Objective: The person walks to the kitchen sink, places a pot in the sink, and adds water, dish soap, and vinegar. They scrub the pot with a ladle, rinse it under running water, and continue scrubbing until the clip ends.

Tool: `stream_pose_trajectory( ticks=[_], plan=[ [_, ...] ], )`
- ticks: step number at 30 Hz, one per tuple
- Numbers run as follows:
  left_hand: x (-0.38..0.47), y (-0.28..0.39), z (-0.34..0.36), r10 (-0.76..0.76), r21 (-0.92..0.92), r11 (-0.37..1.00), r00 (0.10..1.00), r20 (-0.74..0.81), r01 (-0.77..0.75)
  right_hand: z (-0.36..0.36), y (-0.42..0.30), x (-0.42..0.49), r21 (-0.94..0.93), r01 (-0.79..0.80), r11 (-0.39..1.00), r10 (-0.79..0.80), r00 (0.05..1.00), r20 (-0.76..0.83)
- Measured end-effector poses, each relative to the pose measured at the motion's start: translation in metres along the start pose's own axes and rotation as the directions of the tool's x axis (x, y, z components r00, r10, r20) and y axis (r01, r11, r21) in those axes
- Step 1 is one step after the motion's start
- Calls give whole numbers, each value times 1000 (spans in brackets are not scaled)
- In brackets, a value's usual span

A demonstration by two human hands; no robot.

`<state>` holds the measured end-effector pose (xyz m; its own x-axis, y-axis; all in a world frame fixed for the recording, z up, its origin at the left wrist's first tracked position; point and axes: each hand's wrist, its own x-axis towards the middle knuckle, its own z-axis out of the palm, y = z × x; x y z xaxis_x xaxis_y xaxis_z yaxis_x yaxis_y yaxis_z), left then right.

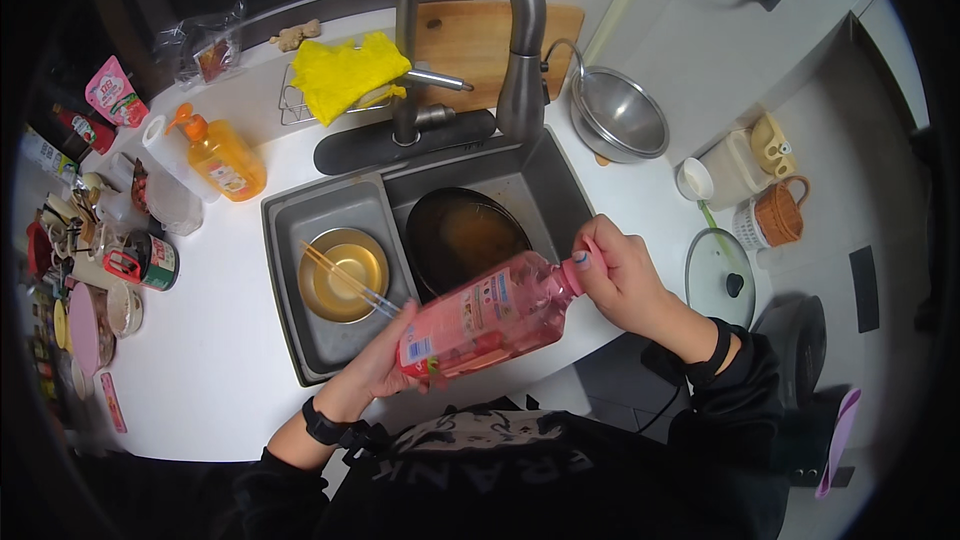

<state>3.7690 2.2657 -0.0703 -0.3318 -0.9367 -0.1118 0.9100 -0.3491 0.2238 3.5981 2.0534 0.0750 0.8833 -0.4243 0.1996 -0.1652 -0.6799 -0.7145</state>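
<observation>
A clear plastic bottle of pink liquid (487,315) lies tilted across the near side of the sink. My left hand (390,364) supports its base from below, and my right hand (619,270) is closed around the pink cap. Behind the bottle, a dark pan (465,232) with murkier brownish liquid sits in the right basin, its near edge hidden. In the left basin are nested gold-coloured metal bowls (334,240), with chopsticks (330,264) resting across them.
The grey faucet (525,90) arches over the sink, beside a yellow cloth (341,75) on a wire rack. Left stands an orange pump bottle (232,165). Right are metal bowls (619,112) and a glass lid (709,300).
</observation>
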Motion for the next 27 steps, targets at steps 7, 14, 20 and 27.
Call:
stream_pose_trajectory(
  ticks=[7,14,20,27],
  plan=[
    [-7,-16,8,544,789,531,838,-37,-309,-2,-11,-7,58,-114,992,121,984,-128],
    [-10,-19,13,704,856,294,702,107,-426,-3,-22,-7,166,-193,967,213,970,-115],
    [-21,-8,21,77,156,988,922,-380,-19,-8,-36,-9,-160,183,970,-196,978,-67],
    [-20,-15,11,45,-15,998,912,-407,-57,-8,-44,1,-200,359,912,-350,934,78]
  ],
)
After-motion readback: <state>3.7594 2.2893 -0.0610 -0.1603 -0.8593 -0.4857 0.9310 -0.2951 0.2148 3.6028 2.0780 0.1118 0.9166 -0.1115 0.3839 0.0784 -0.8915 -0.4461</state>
